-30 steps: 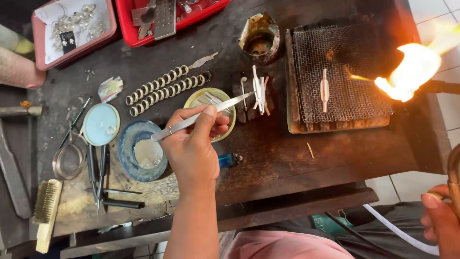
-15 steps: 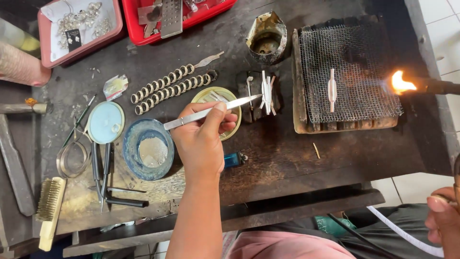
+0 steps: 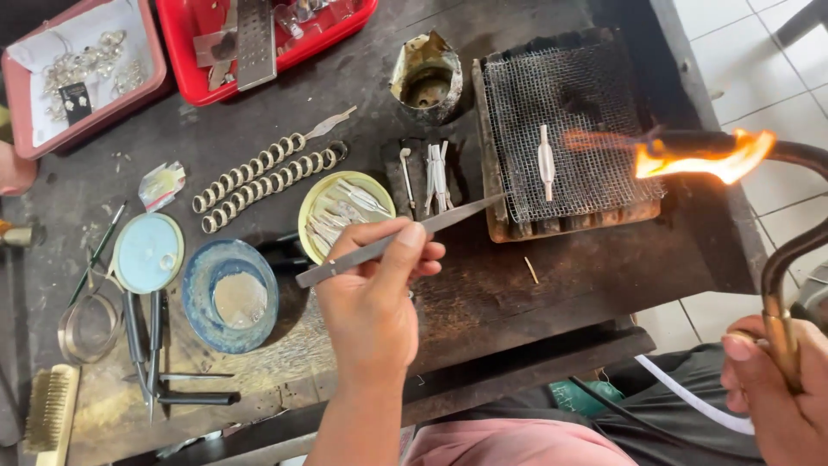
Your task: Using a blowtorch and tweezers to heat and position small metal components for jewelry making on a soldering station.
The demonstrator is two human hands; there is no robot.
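The left hand (image 3: 371, 302) is closed in a pencil grip on a pair of long metal tweezers (image 3: 401, 240), thumb on top and fingers beneath, so the tips reach forward while the hand stays back from the heat. The tweezer tips rest at the near left edge of the wire mesh (image 3: 569, 129), short of the small white metal piece (image 3: 545, 161) lying on it. The right hand (image 3: 776, 401) is wrapped around the brass stem of a torch (image 3: 776, 250), whose curved pipe carries the orange flame (image 3: 699, 157) over the mesh's right side, near the piece but apart from it. The mesh sits on a block, which keeps the heat off the dark workbench (image 3: 586, 276). A yellow dish (image 3: 345, 216) of similar small pieces sits just behind the left hand, within easy reach.
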